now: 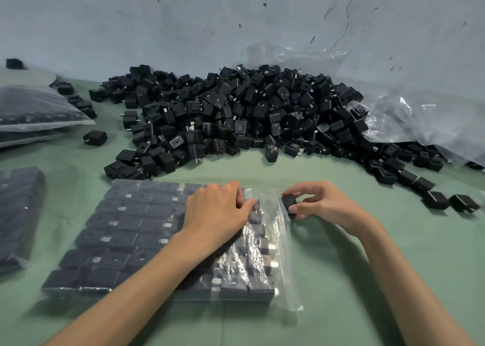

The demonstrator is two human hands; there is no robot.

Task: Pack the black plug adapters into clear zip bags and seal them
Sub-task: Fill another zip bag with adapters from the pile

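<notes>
Head view: the bag [284,253] lies flat on the green surface [354,280], packed with adapters in neat rows, its mouth open to the right. The left hand [220,211] presses palm-down on the top film. Its fingers [252,204] bend at the mouth edge, and I cannot tell whether they pinch the film. The right hand [322,204] pinches one adapter [288,202] between thumb and fingers, right at the mouth. An adapter looks like a small, light, rigid block with protruding prongs, best held by its flat sides. The film is thin, slippery and floppy, so it likely needs lifting at the lip. Count: one bag in hand, one adapter held, and a pile [236,114] behind far too large to count. At least two filled bags [34,109] lie to the left, and one crumpled plastic sheet [406,104] to the right.
</notes>
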